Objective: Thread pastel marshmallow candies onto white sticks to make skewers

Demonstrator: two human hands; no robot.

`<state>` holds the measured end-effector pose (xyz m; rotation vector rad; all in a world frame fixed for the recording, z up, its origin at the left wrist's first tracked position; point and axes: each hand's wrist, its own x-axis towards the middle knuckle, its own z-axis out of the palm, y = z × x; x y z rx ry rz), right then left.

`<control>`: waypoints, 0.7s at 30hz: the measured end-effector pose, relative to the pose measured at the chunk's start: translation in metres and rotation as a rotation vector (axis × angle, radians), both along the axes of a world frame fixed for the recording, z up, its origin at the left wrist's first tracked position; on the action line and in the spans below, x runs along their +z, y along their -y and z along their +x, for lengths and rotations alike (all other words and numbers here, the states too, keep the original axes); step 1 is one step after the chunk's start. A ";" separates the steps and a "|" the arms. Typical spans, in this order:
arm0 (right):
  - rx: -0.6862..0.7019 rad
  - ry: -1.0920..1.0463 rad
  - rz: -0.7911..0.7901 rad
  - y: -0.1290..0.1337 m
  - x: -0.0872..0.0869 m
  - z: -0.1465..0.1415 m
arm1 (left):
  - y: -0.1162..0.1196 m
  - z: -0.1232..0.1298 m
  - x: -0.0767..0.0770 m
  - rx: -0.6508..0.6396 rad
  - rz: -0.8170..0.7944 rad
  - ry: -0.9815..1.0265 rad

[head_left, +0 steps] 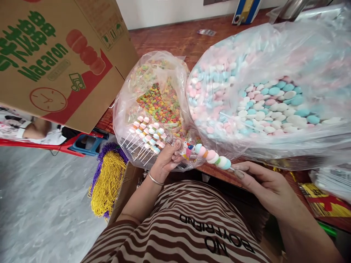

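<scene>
Pinched by its stick end in my right hand point(264, 182) is a candy skewer point(211, 156) of pink, white and blue pieces with orange and green rings. Its far end meets a small, colourfully printed wrapper point(188, 149), which my left hand point(172, 156) grips with closed fingers. Whether the tip is inside the wrapper I cannot tell. Just left of that hand, several finished skewers point(149, 136) lie in a row on a clear plastic bag point(123, 106). Small multicoloured rings point(161, 104) fill that bag.
A large clear bag point(219, 54) of pastel candies point(274, 106) takes up the right of the brown table point(164, 33). A cardboard box point(90, 73) stands at the left. Gold and purple bead strands point(108, 179) hang below it. Yellow-red packaging point(323, 201) lies at the right edge.
</scene>
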<state>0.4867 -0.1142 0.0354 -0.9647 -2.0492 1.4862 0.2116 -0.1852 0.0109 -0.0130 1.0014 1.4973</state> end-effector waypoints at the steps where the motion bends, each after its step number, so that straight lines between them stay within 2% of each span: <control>1: -0.055 -0.018 -0.042 0.002 -0.001 -0.002 | -0.001 0.001 -0.001 0.008 -0.011 0.022; 5: -0.237 -0.130 -0.214 0.017 -0.002 -0.030 | -0.002 0.011 -0.003 0.008 0.022 0.056; 10: -0.280 -0.310 -0.366 0.028 -0.002 -0.082 | -0.005 0.029 0.001 0.026 0.058 -0.039; 13: -0.244 -0.321 -0.368 0.026 -0.005 -0.095 | -0.002 0.038 0.004 0.068 0.083 -0.170; 17: -0.263 -0.265 -0.302 0.022 -0.009 -0.095 | 0.003 0.044 0.003 0.122 0.140 -0.370; 21: -0.261 -0.248 -0.279 0.021 -0.011 -0.095 | 0.003 0.047 -0.001 0.175 0.109 -0.374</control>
